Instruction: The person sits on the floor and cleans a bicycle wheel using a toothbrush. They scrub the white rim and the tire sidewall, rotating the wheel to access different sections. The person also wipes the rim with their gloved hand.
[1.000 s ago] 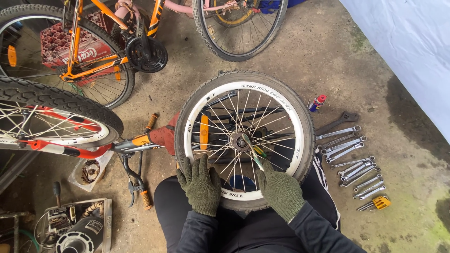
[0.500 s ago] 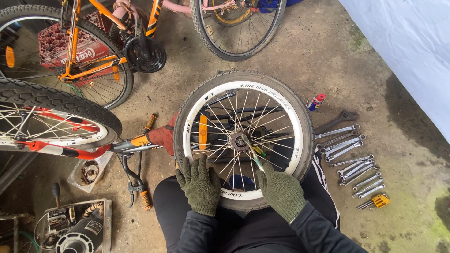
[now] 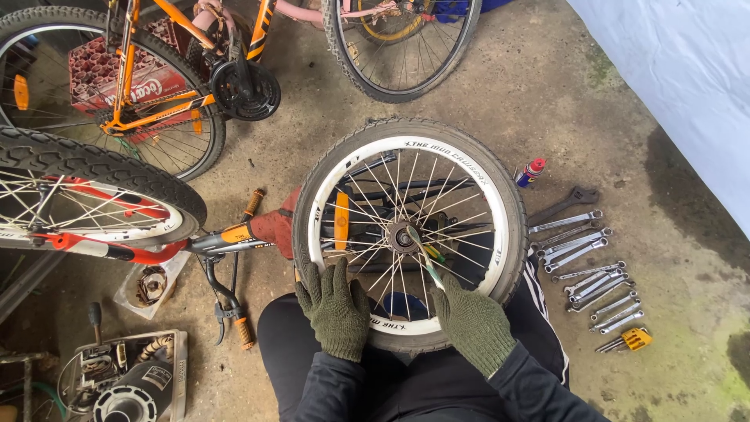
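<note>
Resting left hand [image 3: 335,309] flat on wheel [image 3: 500,205], fingers [image 3: 341,275] apart; right hand [image 3: 471,322] clamped on tool [image 3: 422,258] reaching hub [image 3: 403,237] beyond fingertips.

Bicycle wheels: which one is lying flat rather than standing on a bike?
The white-rimmed wheel on the person's lap, with both gloved hands, left hand and right hand, on it. The others stand upright, mounted on bike frames.

The small wheel [image 3: 408,234] hides most of the frame beneath it, and its near rim is covered by the left hand [image 3: 336,309] and right hand [image 3: 473,322]. The far bicycle wheel [image 3: 402,43] and the toolbox [image 3: 125,379] at near left are cut off by the edges. The thin tool [image 3: 422,254] in the right grip is too small to identify.
</note>
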